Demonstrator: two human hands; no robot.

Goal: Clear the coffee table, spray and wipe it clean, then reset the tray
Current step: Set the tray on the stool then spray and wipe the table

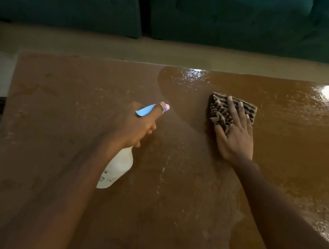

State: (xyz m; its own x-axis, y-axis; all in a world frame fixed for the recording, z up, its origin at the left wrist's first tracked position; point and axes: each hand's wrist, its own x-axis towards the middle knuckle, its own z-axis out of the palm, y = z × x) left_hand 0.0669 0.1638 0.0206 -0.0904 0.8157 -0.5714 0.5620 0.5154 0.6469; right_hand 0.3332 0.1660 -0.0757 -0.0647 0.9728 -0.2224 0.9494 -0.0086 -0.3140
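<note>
Single view, head-worn, wide-angle. It faces forward and steeply down onto the brown tabletop [170, 190], which fills most of the frame from the bottom edge upward. Close range: both forearms enter from the bottom. The left hand [137, 124] gripping the spray bottle [118, 166] sits near centre. The right hand [235, 135], flat on the striped cloth [217, 111], is right of centre. The tabletop's far edge crosses the upper third, rising slightly to the right. Beyond it lie a strip of pale floor [107, 46], then the dark green sofa [240, 18] along the top. The tabletop's left edge is in frame; its right side is cut off.
</note>
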